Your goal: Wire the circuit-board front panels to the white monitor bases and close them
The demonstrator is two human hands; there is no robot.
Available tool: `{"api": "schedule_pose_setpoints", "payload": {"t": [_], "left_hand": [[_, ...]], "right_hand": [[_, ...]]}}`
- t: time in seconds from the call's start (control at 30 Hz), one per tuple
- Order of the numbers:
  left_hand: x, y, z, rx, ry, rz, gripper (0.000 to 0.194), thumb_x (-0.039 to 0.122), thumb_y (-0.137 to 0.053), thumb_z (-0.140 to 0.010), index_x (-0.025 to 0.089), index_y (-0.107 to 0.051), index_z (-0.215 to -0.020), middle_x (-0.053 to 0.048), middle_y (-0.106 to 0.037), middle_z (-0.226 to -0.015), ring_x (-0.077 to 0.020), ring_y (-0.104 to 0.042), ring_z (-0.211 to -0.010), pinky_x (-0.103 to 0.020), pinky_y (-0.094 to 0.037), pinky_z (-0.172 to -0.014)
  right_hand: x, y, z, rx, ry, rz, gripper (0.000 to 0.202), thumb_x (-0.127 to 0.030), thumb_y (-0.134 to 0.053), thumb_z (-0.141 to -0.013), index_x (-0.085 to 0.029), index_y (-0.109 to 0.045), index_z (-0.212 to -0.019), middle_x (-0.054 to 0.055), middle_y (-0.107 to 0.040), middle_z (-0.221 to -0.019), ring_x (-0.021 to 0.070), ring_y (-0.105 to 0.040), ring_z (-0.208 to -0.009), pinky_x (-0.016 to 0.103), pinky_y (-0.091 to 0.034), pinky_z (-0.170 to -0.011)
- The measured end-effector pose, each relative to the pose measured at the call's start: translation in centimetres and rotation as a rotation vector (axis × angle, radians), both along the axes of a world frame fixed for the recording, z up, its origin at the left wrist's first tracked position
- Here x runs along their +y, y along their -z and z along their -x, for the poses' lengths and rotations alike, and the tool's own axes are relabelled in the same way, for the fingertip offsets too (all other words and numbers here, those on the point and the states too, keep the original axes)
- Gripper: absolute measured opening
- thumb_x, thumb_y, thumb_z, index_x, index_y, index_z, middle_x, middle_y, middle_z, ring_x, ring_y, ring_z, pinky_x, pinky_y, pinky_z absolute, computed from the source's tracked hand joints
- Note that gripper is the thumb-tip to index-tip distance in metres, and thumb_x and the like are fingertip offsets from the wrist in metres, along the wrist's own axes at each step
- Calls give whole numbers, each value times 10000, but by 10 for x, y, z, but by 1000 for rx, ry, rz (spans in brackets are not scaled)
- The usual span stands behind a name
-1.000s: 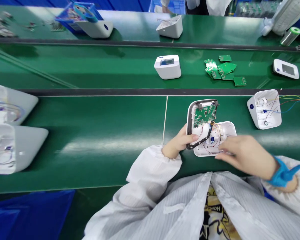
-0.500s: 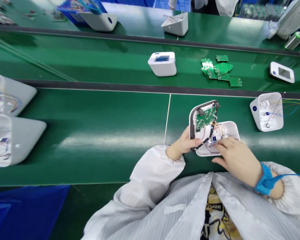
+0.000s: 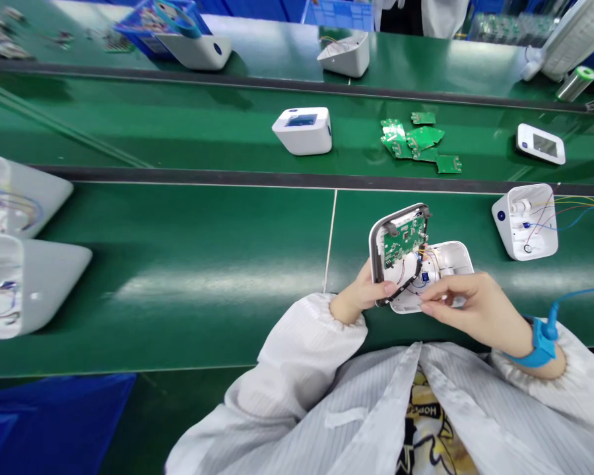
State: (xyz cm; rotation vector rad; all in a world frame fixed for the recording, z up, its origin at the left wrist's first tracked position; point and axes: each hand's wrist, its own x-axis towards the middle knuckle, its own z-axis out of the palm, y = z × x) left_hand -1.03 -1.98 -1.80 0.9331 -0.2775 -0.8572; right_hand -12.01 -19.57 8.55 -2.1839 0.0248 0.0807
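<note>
We log the green bench (image 3: 202, 297) first, running under everything; our landmark, the open housing (image 3: 458, 254), rests on it near the person, by both hands. Far left of the open housing, we have two big wired casings (image 3: 52, 284) at the view's edge, lying one behind the other. Well beyond it to the left, a blue basket (image 3: 143, 43). At the open housing's near rim, we see the right hand (image 3: 475, 307), thumb and forefinger drawn nearly together; we can't tell if they pinch anything. The raised cover (image 3: 376, 247) is tilted up over the open housing's left end, green board (image 3: 403, 243) inside it facing right. Just left of the open housing, the left hand (image 3: 363, 290) has the raised cover gripped, thumb on its near edge, other fingers mostly hidden. Right of the open housing, a wired shell (image 3: 505, 234), leads trailing rightward. Beyond the open housing on the left, a white device (image 3: 307, 138); straight beyond, loose green circuit boards (image 3: 423, 138) in an overlapping group; beyond and right, a flat display unit (image 3: 527, 144). Smallest: thin wires (image 3: 431, 258) inside the open housing.
</note>
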Motion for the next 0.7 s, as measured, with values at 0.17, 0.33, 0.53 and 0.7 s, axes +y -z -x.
{"api": "schedule_pose_setpoints", "payload": {"t": [0.17, 0.33, 0.53, 0.7], "left_hand": [[0, 7, 2, -26, 13, 33, 735, 479, -919, -526, 167, -679, -1147, -111, -740, -1094, -353, -661, -1128, -510, -459, -1061], [-1, 15, 4, -51, 7, 67, 766, 519, -915, -534, 184, -656, -1172, -117, -709, -1207, -338, -653, -1163, -512, -443, -1085], [-2, 16, 4, -101, 82, 159, 793, 520, -878, -630, 185, -611, -1298, -158, -573, -1453, -384, -556, -1316, -555, -413, -1118], [-3, 18, 5, -158, 67, 187, 729, 540, -870, -636, 212, -649, -1247, -112, -663, -1321, -343, -615, -1228, -526, -444, -1094]], "right_hand": [[13, 14, -14, -48, 44, -315, 146, -344, -714, -883, -234, -806, -909, 36, -783, -882, 170, -715, -776, 294, -589, -694], [26, 22, -21, -178, 146, -345, 125, -317, -693, -903, -260, -804, -914, 37, -779, -946, 183, -717, -888, 340, -598, -824], [34, 18, -25, -156, 282, -288, 127, -344, -770, -825, -219, -761, -814, 14, -771, -773, 151, -695, -646, 259, -578, -594], [36, 23, -27, -194, 249, -115, 137, -319, -691, -890, -228, -748, -805, 1, -764, -760, 143, -690, -639, 252, -560, -611]]}}
